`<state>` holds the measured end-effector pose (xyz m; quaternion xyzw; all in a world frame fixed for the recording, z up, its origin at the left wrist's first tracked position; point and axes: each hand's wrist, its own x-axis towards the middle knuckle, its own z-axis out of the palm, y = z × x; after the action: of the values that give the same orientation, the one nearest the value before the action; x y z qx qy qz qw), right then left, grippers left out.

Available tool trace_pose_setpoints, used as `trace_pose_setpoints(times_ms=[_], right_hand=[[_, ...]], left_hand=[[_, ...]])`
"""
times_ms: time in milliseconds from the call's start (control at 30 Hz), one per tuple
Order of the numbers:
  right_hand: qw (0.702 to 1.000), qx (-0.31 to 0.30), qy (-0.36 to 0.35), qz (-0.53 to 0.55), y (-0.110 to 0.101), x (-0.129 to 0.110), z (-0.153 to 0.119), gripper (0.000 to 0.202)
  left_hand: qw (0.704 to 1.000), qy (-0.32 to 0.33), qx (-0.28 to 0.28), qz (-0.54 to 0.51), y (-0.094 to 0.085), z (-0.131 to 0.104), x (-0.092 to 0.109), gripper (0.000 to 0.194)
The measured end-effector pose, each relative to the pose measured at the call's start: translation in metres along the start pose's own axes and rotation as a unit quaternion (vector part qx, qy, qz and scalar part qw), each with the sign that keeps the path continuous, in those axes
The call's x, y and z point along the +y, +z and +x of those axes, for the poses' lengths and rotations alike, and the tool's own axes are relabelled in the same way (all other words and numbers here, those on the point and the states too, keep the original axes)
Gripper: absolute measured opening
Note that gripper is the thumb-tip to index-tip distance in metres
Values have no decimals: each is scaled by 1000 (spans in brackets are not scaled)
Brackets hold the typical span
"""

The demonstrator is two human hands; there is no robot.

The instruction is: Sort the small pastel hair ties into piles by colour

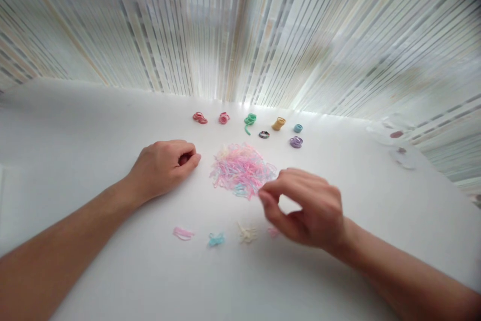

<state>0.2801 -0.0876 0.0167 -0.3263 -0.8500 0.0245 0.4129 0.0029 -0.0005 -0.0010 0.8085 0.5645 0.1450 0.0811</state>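
Observation:
A heap of small pastel elastic bands [242,168], mostly pink with some blue and cream, lies mid-table. My left hand [165,168] rests on the table to its left, fingers curled and thumb against the index finger; nothing shows in it. At the heap's lower right edge, my right hand [304,206] is raised a little with thumb and index finger pinched together. Whatever is between those fingertips is too small to make out. Nearer me sit little groups: pink bands [183,233], light blue bands [216,240], cream bands [247,233], and pink bands [273,231] partly behind my right hand.
Along the back stand coiled bundles: red [200,118], pink [224,118], green [250,120], yellow [278,123], blue [298,128] and purple [296,141]. A dark multicoloured ring [264,134] lies among them. Clear plastic items [404,157] are at right. A striped curtain [233,30] hangs behind the white table [150,271].

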Motion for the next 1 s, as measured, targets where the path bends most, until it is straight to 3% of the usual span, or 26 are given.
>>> trace_pose_setpoints(times_ms=[67, 167, 233, 300, 500, 1000], right_hand=[[991, 69, 113, -34, -7, 25, 2, 18], [947, 163, 277, 19, -11, 65, 0, 20], [919, 202, 331, 74, -9, 87, -4, 23], [905, 201, 363, 97, -5, 99, -7, 27], [907, 144, 385, 87, -2, 96, -6, 31], [907, 137, 389, 84, -2, 96, -5, 30]], left_hand=[[1000, 0, -2, 2, 0, 1, 0, 32], [1000, 2, -5, 1, 0, 1, 0, 33], [1000, -1, -6, -1, 0, 1, 0, 33], [1000, -5, -5, 0, 0, 0, 0, 33], [1000, -2, -5, 2, -1, 0, 1, 33], [1000, 1, -3, 10, -1, 1, 1, 33]])
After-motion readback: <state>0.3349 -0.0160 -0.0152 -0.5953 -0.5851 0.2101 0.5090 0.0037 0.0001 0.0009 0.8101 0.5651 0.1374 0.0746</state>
